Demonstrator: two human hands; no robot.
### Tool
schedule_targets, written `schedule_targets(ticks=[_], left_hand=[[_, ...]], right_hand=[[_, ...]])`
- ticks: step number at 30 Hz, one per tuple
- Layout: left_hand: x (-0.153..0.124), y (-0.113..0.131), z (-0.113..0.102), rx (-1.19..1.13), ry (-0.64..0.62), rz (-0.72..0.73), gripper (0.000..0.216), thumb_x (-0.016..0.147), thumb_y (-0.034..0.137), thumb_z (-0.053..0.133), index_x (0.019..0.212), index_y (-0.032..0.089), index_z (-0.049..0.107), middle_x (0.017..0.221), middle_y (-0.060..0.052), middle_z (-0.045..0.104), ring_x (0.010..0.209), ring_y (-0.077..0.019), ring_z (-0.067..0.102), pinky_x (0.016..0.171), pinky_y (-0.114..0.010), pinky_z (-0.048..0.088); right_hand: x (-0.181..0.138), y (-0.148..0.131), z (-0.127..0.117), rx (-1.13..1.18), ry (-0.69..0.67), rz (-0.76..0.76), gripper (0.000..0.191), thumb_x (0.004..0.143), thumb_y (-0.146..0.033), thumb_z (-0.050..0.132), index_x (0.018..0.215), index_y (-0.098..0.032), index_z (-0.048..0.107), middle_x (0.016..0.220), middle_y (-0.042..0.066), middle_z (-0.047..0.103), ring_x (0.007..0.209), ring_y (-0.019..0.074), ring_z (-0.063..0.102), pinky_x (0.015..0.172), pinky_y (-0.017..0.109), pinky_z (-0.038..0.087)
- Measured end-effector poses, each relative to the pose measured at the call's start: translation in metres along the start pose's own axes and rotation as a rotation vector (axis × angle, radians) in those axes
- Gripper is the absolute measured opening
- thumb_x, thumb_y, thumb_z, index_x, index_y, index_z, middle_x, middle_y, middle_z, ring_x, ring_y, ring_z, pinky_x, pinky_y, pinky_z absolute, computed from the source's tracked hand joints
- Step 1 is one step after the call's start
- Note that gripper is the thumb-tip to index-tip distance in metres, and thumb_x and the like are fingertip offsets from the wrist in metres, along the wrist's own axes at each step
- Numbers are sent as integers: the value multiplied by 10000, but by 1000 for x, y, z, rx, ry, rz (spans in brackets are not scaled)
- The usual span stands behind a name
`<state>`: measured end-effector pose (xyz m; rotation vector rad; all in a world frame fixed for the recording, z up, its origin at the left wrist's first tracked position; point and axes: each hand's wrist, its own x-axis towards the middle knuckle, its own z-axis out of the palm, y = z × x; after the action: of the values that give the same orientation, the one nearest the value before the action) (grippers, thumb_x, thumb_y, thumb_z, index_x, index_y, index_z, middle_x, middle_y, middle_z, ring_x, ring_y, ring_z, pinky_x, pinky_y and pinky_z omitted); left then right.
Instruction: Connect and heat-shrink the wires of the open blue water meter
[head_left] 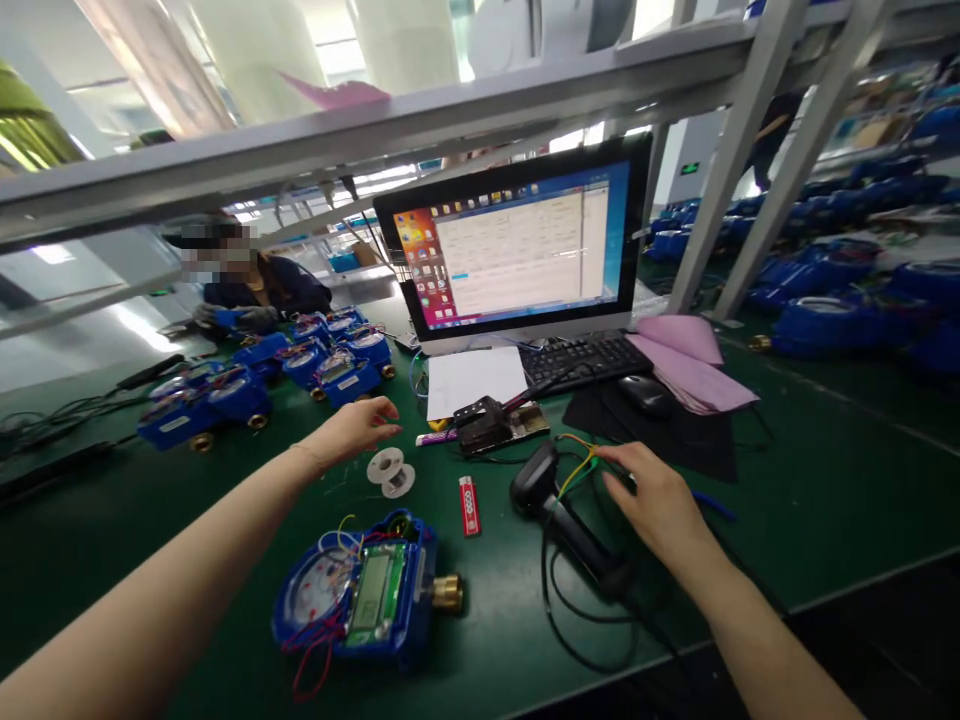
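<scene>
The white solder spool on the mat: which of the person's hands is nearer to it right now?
Left. The left hand hovers open just above and left of the white spool, not touching it. The right hand is well off to the spool's right, by the black barcode scanner.

Spool (390,471) lies left of lighter (468,505).

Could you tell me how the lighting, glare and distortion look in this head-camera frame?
Head view: wide-angle bending bows the shelf rail; windows behind are blown out; monitor glows with slight washout; both hands, left and right, sharp and evenly lit.
</scene>
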<state>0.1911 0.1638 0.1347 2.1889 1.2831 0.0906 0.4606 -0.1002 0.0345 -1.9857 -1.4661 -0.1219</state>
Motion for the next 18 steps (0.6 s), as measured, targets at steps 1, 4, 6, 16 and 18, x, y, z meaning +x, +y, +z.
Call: schedule_targets(ticks=[1, 4, 6, 16, 18], left_hand=[[-8, 5, -7, 26, 26, 24, 433, 598, 481, 655, 889, 176, 558, 942, -103, 602, 844, -289, 584, 688, -396, 517], [-43, 21, -23, 94, 87, 159, 462, 660, 578, 584, 960, 227, 576, 1088, -71, 582, 972, -289, 553, 862, -423, 468], [-70, 29, -25, 74, 97, 225, 464, 696, 601, 554, 987, 240, 572, 1159, -57, 554, 1036, -284, 530, 918, -418, 442], [-137, -28, 44, 73, 54, 137, 691, 765, 620, 482, 1339, 280, 304, 1365, -82, 379, 1223, -290, 397, 1015, -466, 358], [-145, -45, 60, 102, 185, 160, 872, 675, 653, 583, 1368, 257, 232, 1349, -111, 392, 1209, -306, 409, 1007, -484, 366]], right_hand=[[6, 11, 5, -65, -36, 4, 296, 751, -116, 542, 1036, -174, 598, 894, 59, 589, 828, 196, 585, 743, 326, 500], [17, 29, 27, -136, -82, -33, 331, 664, -74, 599, 969, -191, 648, 783, 45, 564, 734, 207, 579, 660, 321, 498], [20, 30, 37, -139, -56, -65, 235, 685, -76, 584, 872, -194, 665, 764, 36, 545, 696, 179, 570, 638, 288, 491], [17, -25, -24, -3, 641, -284, 160, 843, -154, 544, 992, -167, 600, 1043, 96, 511, 858, 152, 556, 751, 273, 493], [9, -40, -34, 37, 669, -298, 172, 823, -139, 572, 990, -170, 602, 1059, 98, 517, 894, 165, 556, 763, 281, 497]])
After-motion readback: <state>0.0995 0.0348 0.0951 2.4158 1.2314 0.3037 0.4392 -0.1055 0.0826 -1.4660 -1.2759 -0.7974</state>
